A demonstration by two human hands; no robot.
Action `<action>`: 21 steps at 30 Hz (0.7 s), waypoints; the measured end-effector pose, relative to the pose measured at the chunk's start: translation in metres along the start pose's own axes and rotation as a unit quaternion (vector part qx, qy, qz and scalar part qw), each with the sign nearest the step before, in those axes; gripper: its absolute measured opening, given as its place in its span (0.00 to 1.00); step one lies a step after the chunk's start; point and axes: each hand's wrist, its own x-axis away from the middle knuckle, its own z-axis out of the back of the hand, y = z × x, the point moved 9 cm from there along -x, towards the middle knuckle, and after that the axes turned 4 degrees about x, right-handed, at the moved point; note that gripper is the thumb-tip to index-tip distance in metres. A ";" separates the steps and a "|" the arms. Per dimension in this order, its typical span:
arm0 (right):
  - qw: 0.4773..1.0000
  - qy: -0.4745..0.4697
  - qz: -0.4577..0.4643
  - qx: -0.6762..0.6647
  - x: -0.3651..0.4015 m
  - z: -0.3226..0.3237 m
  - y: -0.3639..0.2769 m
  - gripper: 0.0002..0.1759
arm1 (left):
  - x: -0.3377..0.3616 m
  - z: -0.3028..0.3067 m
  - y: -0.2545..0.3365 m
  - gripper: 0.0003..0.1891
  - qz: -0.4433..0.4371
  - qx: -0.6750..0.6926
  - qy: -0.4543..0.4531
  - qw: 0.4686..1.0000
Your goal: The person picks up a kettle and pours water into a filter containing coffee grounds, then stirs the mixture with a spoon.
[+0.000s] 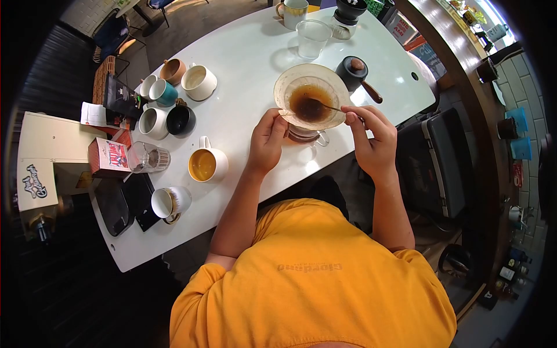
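A paper coffee filter (284,87) lines a coffee dripper at the middle of the table, with dark brown liquid (307,107) inside. Under it stands a glass server (303,137), mostly hidden. My left hand (268,139) is closed at the near left side of the dripper, thumb by the filter's rim. What its curled fingers grip underneath is partly hidden. In my right hand (374,136) is a spoon (329,107), pinched near the filter's right rim. The spoon's bowl end dips into the liquid.
A black pot with a wooden handle (352,72) and a clear plastic cup (314,39) stand behind the dripper. Several mugs, including a yellow-lined one (207,165), and a glass (148,158) are on the left. A black tray (116,203) lies near the left edge.
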 end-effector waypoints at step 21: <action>0.997 0.015 -0.027 -0.064 0.011 -0.001 0.002 0.06 | -0.001 0.005 -0.004 0.09 -0.004 0.017 0.007 1.000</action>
